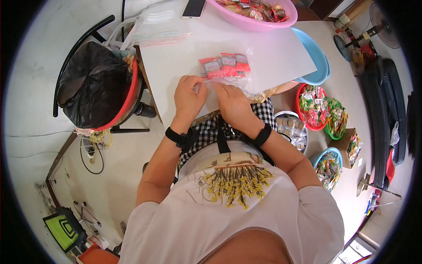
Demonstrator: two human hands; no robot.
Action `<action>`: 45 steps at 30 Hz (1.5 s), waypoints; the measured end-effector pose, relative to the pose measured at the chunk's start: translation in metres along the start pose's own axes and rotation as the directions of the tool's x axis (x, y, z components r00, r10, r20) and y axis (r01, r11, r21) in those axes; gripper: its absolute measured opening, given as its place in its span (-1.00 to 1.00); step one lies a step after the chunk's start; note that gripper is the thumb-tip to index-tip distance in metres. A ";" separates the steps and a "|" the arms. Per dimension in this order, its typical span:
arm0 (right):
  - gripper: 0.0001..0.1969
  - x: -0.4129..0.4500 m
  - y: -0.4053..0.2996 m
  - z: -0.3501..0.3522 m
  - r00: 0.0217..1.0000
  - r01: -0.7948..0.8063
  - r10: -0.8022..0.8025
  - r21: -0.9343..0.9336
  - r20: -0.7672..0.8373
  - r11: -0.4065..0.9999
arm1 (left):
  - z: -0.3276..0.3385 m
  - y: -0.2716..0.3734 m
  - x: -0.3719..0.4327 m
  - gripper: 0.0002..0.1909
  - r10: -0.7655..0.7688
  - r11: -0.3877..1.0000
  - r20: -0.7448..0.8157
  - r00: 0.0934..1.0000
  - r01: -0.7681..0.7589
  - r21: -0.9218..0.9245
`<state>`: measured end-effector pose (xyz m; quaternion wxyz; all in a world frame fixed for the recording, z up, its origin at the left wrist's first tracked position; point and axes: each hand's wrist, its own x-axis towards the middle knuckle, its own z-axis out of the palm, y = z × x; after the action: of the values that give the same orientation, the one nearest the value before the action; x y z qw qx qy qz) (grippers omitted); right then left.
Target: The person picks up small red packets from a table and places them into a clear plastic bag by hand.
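On the white tabletop lies a clear plastic zip bag [245,86] with several small red packets [228,64] inside it, grouped towards its far end. My left hand [190,95] pinches the left part of the bag's near edge between thumb and fingers. Along the same edge, a little to the right, my right hand [233,100] has its fingers bent over the plastic strip. The fingertips of both hands are close together. Whether the strip is fully pressed together cannot be seen.
A pink basin [227,18] of packets stands at the table's far edge, by a phone [194,9]. Flat zip bags [158,28] lie far left. Left of the table is a red-rimmed bin [133,79] with a black liner; filled basins, including a red one [299,109], stand right.
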<state>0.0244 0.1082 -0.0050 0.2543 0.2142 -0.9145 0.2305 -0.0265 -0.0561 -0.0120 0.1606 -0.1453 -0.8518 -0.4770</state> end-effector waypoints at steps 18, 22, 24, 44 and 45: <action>-0.80 0.005 0.008 0.010 0.983 -0.039 0.008 0.163 0.182 0.986 | 0.010 -0.002 -0.013 -0.88 0.188 0.979 -0.100 0.977 -0.195 -0.065; -0.79 0.005 0.014 0.003 0.953 -0.106 0.038 0.212 0.302 0.971 | 0.010 -0.001 -0.014 -0.86 0.218 0.976 -0.096 0.971 -0.219 -0.004; -0.77 0.002 0.013 0.002 0.986 -0.067 0.029 0.229 0.167 0.971 | 0.009 0.001 -0.015 -0.85 0.207 0.978 -0.083 0.975 -0.207 0.008; -0.93 0.012 0.008 0.010 0.974 -0.036 0.055 -0.090 0.219 0.995 | 0.008 0.000 -0.018 -0.83 0.221 0.975 -0.099 0.970 -0.222 -0.004; -0.93 0.012 0.007 0.009 0.973 -0.062 0.074 -0.062 0.220 0.996 | 0.008 0.000 -0.018 -0.83 0.220 0.975 -0.098 0.970 -0.222 -0.006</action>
<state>0.0078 0.1053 -0.0072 0.1482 0.2004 -0.9499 0.1886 -0.0112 -0.0511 -0.0234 0.2526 -0.2174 -0.8175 -0.4697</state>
